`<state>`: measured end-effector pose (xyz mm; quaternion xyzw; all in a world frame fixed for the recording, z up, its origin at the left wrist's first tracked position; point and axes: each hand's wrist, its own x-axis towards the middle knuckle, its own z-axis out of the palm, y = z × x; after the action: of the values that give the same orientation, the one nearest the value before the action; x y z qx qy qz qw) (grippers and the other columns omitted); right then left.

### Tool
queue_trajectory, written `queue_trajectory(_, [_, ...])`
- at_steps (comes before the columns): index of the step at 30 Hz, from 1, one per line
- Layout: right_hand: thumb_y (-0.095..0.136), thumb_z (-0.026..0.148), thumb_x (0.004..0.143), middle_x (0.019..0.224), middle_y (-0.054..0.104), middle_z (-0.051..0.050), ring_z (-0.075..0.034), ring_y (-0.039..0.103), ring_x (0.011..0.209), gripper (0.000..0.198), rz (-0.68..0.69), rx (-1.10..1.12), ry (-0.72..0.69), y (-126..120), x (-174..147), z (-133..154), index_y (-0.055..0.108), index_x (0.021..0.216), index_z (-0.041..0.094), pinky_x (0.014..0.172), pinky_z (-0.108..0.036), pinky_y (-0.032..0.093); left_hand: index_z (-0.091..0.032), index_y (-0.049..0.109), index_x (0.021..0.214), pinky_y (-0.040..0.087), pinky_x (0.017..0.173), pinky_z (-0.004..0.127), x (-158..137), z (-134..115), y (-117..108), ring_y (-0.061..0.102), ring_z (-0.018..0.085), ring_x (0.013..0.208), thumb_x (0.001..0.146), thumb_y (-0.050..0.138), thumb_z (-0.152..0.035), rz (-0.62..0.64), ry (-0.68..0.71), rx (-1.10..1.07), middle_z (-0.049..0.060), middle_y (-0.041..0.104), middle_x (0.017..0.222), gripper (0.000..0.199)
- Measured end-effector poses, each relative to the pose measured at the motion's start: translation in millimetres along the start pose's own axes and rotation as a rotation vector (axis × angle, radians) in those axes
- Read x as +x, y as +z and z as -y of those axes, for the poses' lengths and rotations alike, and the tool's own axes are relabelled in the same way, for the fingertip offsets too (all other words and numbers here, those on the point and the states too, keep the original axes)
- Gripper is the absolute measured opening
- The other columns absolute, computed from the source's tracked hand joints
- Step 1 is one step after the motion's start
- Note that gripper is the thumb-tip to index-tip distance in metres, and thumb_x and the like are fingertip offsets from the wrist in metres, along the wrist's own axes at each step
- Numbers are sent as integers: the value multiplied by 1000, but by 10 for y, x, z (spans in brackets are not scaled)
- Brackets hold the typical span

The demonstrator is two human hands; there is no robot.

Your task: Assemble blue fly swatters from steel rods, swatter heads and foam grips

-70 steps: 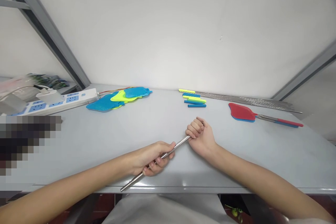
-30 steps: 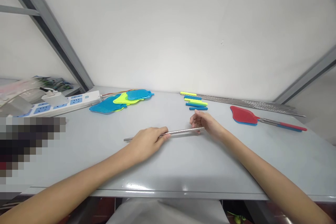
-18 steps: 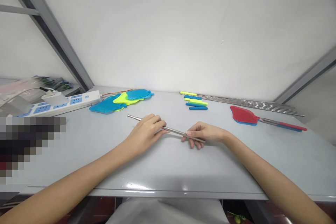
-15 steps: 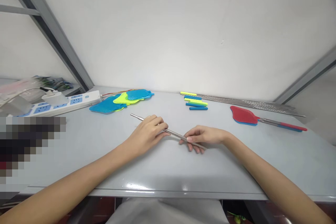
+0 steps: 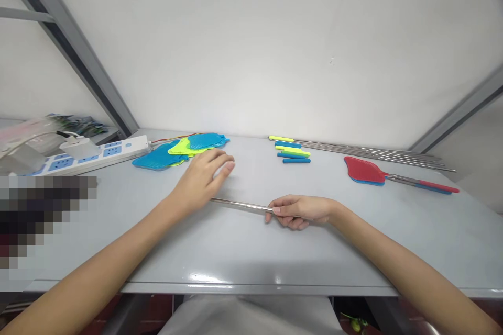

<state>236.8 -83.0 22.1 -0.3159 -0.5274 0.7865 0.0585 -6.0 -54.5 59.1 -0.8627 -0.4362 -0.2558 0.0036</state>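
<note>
The left hand [image 5: 202, 175] now sits farther left and farther away — fingers [image 5: 223, 159] loosely spread, gripping nothing. The right hand [image 5: 296, 210] keeps the metal rod [image 5: 242, 204] in closed fingers, mid-bench [image 5: 236, 256] — rod ends hidden by the hands.

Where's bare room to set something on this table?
Bare patches: the tabletop between the metal rod and front edge, and between the right forearm and the red swatter. Crowded: back left, with swatter heads and power strip; back right, with grips and rods.

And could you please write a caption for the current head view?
Right hand holding a metal rod, left hand open in front of blue and yellow swatter heads.
</note>
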Motion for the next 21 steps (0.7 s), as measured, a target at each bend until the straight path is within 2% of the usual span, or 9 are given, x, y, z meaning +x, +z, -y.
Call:
queue_trajectory(4, [45,36,78,54,25,6,-2,19,41,26,-30,-2,4,-4,5,-10,50,92,15,34,-15,14,-18,52,84,35,67,26,26,46,-6,48,15,75,84,19,-38,89,-98,-38,3,54,79,39])
queue_trajectory(8, [45,37,78,52,24,7,-3,19,40,25,-73,24,-15,-5,11,-1,50,88,15,33,-14,13,-19,47,67,30,53,23,-11,8,70,44,12,55,83,19,-42,231,-109,-40,-1,49,59,41])
queue_trajectory(15, [46,39,76,53,21,7,-2,19,40,26,-100,85,-20,-4,26,17,49,86,14,33,-13,14,-19,43,60,23,47,23,-18,56,103,43,13,51,82,17,-48,276,-187,51,-1,48,54,44])
queue_trajectory(21, [47,37,77,52,22,8,-1,19,39,23,-12,131,-2,58,-17,3,46,87,16,33,-12,15,-19,50,59,19,47,24,-64,-10,143,45,13,48,79,18,-53,308,-135,175,1,54,53,50])
